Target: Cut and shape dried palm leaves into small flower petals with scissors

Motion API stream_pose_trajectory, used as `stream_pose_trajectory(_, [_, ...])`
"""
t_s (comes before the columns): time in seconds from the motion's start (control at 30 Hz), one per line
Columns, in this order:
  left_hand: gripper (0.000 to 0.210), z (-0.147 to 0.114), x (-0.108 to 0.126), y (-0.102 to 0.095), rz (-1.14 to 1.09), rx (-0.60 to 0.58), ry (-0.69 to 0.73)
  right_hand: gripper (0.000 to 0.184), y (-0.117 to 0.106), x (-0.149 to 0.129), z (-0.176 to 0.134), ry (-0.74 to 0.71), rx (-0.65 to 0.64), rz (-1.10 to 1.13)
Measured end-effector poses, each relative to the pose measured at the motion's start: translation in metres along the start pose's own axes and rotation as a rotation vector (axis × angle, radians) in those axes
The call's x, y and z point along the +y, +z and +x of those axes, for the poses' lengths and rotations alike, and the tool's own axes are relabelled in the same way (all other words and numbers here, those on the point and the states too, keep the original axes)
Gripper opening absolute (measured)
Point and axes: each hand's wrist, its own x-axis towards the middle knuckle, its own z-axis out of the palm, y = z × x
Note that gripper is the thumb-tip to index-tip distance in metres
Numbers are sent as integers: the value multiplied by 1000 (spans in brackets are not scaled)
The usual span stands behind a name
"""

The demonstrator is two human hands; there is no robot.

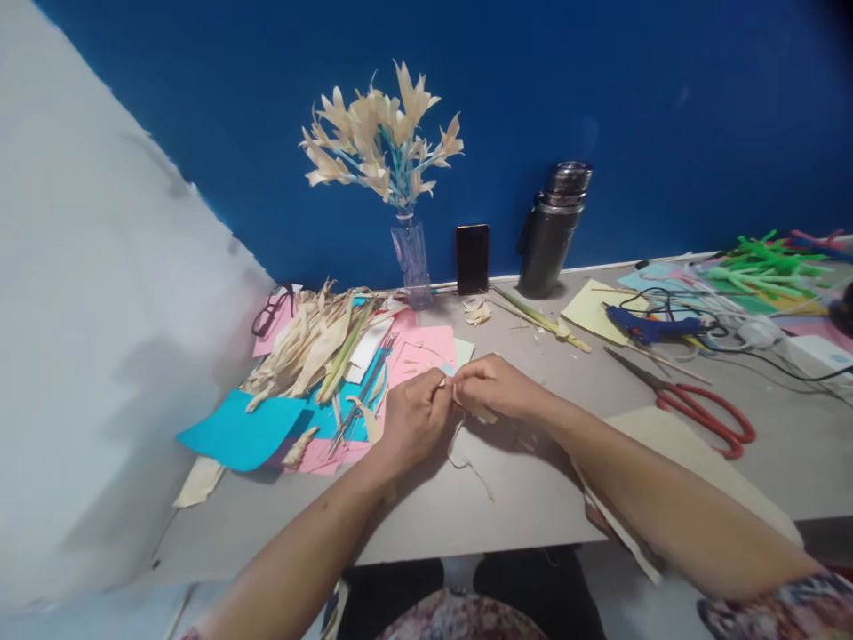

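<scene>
My left hand (418, 411) and my right hand (497, 387) meet above the table, fingers closed in a pinch. A pale dried corn husk piece (485, 412) shows beneath my right fingers, and a little of something pale pokes out between the two hands. What exactly lies in my left fingertips is mostly hidden. From below the hands a thin pale strand (461, 458) trails onto the table. Left of my left hand lies a heap of dried husks (303, 342), along with a bundle of thin wires (356, 404) on blue and pink paper.
Husk flowers (379, 133) stand in a clear bottle (411, 258) at the wall. Beside it are a phone (473, 258) and a flask (554, 231). On the right lie red-handled scissors (706, 413), a blue glue gun (649, 325), cords and green pipe cleaners (766, 267).
</scene>
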Motion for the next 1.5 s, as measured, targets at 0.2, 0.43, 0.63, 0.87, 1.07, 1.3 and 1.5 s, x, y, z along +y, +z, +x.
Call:
stream_pose_trajectory(0.2, [30,-3,-4,7,188,39,121,22,4,7,5,-4,41,-128])
stream_pose_trajectory(0.43, [34,0,-3,2,120,93,80,18,-1,-5,-1,103,-46,168])
stream_pose_trajectory(0.63, [33,-2,-2,3,162,36,117,22,7,5,4,44,40,90])
stream_pose_trajectory(0.87, [32,-4,-6,4,213,74,197,11,4,8,5,115,-33,291])
stream_pose_trajectory(1.07, [35,-2,-4,0,118,61,138,19,2,2,3,62,-37,252])
stream_pose_trajectory(1.3, [32,-4,-5,2,166,59,205,20,5,11,6,65,-45,168])
stream_pose_trajectory(1.5, [32,-2,-3,-2,99,83,121,18,-2,1,2,34,-55,223])
